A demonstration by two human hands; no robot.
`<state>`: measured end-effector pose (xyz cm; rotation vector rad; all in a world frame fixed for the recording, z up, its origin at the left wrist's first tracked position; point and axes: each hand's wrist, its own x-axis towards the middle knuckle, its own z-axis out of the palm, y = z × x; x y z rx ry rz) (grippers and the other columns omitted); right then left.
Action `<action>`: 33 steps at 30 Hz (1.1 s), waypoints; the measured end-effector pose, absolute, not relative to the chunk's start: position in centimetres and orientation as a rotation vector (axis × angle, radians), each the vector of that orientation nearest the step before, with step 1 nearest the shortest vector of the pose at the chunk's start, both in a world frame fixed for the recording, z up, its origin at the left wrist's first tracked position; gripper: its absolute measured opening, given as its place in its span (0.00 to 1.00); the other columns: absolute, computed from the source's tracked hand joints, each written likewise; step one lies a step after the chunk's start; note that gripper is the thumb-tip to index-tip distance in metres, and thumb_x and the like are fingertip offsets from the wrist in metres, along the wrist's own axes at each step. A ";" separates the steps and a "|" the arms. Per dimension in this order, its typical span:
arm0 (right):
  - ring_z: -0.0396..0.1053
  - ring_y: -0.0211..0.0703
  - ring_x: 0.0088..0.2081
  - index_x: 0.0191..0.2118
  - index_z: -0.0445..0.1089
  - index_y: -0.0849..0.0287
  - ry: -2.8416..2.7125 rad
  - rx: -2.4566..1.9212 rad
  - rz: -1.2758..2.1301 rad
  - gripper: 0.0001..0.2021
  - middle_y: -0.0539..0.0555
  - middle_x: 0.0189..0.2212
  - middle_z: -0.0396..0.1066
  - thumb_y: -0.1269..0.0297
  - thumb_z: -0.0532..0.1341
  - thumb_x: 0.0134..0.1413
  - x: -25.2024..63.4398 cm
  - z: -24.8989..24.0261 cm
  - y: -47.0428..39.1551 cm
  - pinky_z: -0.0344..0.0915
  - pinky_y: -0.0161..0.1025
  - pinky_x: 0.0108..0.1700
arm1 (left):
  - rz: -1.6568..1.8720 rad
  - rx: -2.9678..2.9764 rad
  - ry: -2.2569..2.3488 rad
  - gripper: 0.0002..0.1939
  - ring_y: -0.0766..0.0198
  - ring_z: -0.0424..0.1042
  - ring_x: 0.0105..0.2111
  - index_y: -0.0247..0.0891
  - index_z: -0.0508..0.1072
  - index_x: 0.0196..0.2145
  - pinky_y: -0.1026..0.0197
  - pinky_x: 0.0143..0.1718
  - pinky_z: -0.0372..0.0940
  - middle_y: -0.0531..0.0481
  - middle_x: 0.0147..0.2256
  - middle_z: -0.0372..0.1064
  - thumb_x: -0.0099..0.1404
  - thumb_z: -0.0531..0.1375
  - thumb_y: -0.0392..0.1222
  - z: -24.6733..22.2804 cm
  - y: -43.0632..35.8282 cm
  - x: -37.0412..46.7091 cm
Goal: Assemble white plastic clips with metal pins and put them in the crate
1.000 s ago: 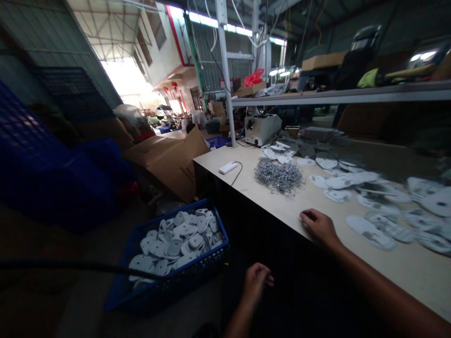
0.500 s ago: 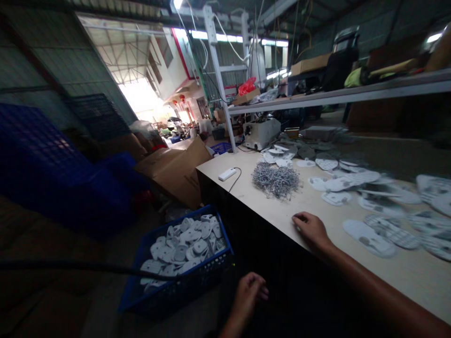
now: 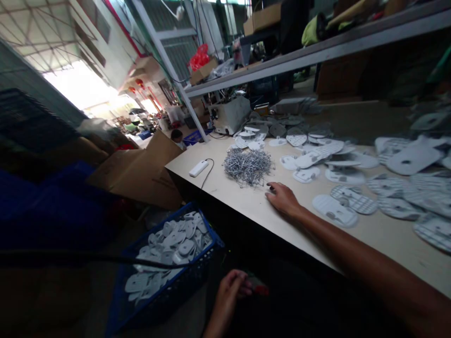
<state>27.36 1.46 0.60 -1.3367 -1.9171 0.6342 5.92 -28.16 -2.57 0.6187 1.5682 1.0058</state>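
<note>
My right hand [image 3: 282,199] rests on the pale tabletop near its front edge, fingers bent and slightly apart, nothing visible in them. Just beyond its fingertips lies a heap of thin silvery metal wire pieces [image 3: 247,165]. White, rounded, sole-shaped pieces [image 3: 334,210] with grey spots are spread to the right of this hand, some with a grid pattern. Lower down, off the table, my left hand [image 3: 229,293] has its fingers curled. A dim greyish thing with a red end [image 3: 260,287] shows beside those fingers; shadow hides what it is and whether they grip it.
A blue crate [image 3: 207,251] full of similar white pieces stands left of the table, with a black cable [image 3: 141,260] crossing before it. A white power bank [image 3: 198,168] with a cord lies near the table corner. Behind are a cardboard box [image 3: 148,169] and a raised shelf [image 3: 303,58].
The view has swung right and downward. My right hand has moved closer to the wire heap. The dim thing with the red end now shows beside my left hand.
</note>
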 end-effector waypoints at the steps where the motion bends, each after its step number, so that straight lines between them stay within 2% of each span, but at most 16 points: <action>1: 0.73 0.57 0.54 0.62 0.73 0.62 -1.908 -1.340 0.616 0.25 0.64 0.56 0.75 0.64 0.64 0.59 27.1 0.5 1.5 0.66 0.48 0.59 | 0.993 0.619 1.565 0.37 0.62 0.76 0.28 0.37 0.77 0.33 0.62 0.33 0.67 0.47 0.29 0.79 0.44 0.72 0.75 -2.4 -27.8 6.1; 4: 0.73 0.57 0.54 0.63 0.72 0.61 -1.879 -1.352 0.567 0.26 0.63 0.56 0.75 0.65 0.64 0.59 26.4 0.1 1.3 0.67 0.49 0.59 | 0.961 0.647 1.550 0.35 0.60 0.77 0.31 0.37 0.78 0.34 0.60 0.36 0.68 0.47 0.31 0.79 0.47 0.72 0.74 -2.1 -26.8 6.8; 7: 0.75 0.51 0.49 0.60 0.74 0.58 -1.848 -1.335 0.513 0.23 0.59 0.52 0.77 0.64 0.63 0.60 26.6 -0.1 1.1 0.70 0.45 0.57 | 0.917 0.672 1.525 0.36 0.58 0.78 0.32 0.36 0.79 0.35 0.59 0.37 0.69 0.46 0.32 0.80 0.48 0.72 0.74 -1.9 -26.1 7.4; 10: 0.75 0.47 0.45 0.61 0.73 0.56 -1.795 -1.316 0.416 0.21 0.57 0.55 0.75 0.62 0.61 0.64 28.5 0.5 1.6 0.72 0.42 0.54 | 0.882 0.666 1.492 0.37 0.57 0.77 0.33 0.37 0.80 0.36 0.59 0.38 0.68 0.45 0.32 0.80 0.48 0.71 0.75 -2.1 -25.8 7.6; 12: 0.73 0.51 0.51 0.64 0.70 0.58 -1.731 -1.339 0.323 0.23 0.60 0.61 0.70 0.60 0.58 0.66 30.5 1.2 2.5 0.71 0.46 0.58 | 0.859 0.668 1.472 0.37 0.57 0.78 0.34 0.37 0.80 0.37 0.59 0.38 0.68 0.45 0.34 0.81 0.49 0.70 0.76 -2.4 -25.9 7.2; 14: 0.67 0.59 0.61 0.66 0.68 0.62 -1.663 -1.401 0.210 0.26 0.66 0.65 0.64 0.60 0.58 0.65 32.6 1.7 3.6 0.64 0.54 0.65 | 0.841 0.666 1.470 0.38 0.57 0.78 0.34 0.37 0.81 0.38 0.59 0.39 0.68 0.45 0.34 0.81 0.49 0.70 0.77 -2.8 -26.1 6.6; 16: 0.59 0.66 0.67 0.67 0.67 0.65 -1.642 -1.522 0.096 0.29 0.70 0.68 0.60 0.60 0.61 0.62 34.5 1.9 4.9 0.58 0.59 0.68 | 0.832 0.661 1.484 0.39 0.57 0.78 0.35 0.38 0.81 0.38 0.59 0.40 0.68 0.45 0.34 0.81 0.48 0.69 0.78 -3.0 -26.3 5.9; 19: 0.55 0.68 0.69 0.70 0.64 0.63 -1.708 -1.736 0.007 0.34 0.70 0.71 0.54 0.57 0.64 0.60 36.7 2.2 6.8 0.57 0.60 0.68 | 0.830 0.663 1.503 0.40 0.55 0.78 0.36 0.38 0.81 0.38 0.57 0.41 0.69 0.44 0.35 0.81 0.47 0.69 0.79 -3.2 -26.6 4.8; 24: 0.47 0.71 0.73 0.73 0.59 0.59 -1.748 -1.883 0.013 0.41 0.68 0.75 0.46 0.51 0.66 0.58 40.4 3.7 10.9 0.51 0.62 0.71 | 0.853 0.713 1.466 0.37 0.54 0.79 0.37 0.38 0.81 0.39 0.56 0.42 0.70 0.45 0.35 0.81 0.50 0.69 0.76 -2.9 -26.2 3.7; 26: 0.46 0.72 0.73 0.73 0.60 0.59 -1.755 -1.937 0.042 0.41 0.69 0.75 0.46 0.52 0.67 0.58 41.9 4.4 12.4 0.48 0.63 0.72 | 0.878 0.727 1.445 0.36 0.54 0.78 0.36 0.38 0.81 0.38 0.56 0.41 0.71 0.45 0.34 0.81 0.50 0.70 0.76 -2.8 -25.7 3.8; 29: 0.48 0.76 0.73 0.68 0.67 0.58 -1.781 -2.007 0.118 0.38 0.70 0.73 0.52 0.50 0.70 0.54 43.5 4.8 13.8 0.48 0.71 0.70 | 0.916 0.726 1.414 0.36 0.54 0.78 0.35 0.38 0.82 0.38 0.57 0.40 0.71 0.45 0.34 0.80 0.50 0.70 0.75 -2.6 -25.2 4.4; 31: 0.52 0.77 0.71 0.65 0.72 0.56 -1.814 -2.015 0.174 0.37 0.69 0.71 0.57 0.47 0.73 0.51 43.9 4.7 14.0 0.52 0.72 0.68 | 0.933 0.719 1.401 0.36 0.53 0.79 0.36 0.38 0.82 0.39 0.56 0.40 0.71 0.45 0.34 0.81 0.50 0.69 0.76 -2.7 -25.1 4.9; 33: 0.59 0.74 0.68 0.62 0.74 0.57 -1.855 -1.985 0.220 0.35 0.69 0.69 0.61 0.45 0.73 0.51 43.9 4.4 13.5 0.57 0.68 0.67 | 0.945 0.717 1.393 0.36 0.53 0.79 0.37 0.39 0.82 0.40 0.55 0.41 0.71 0.44 0.35 0.81 0.52 0.68 0.76 -3.2 -25.3 5.2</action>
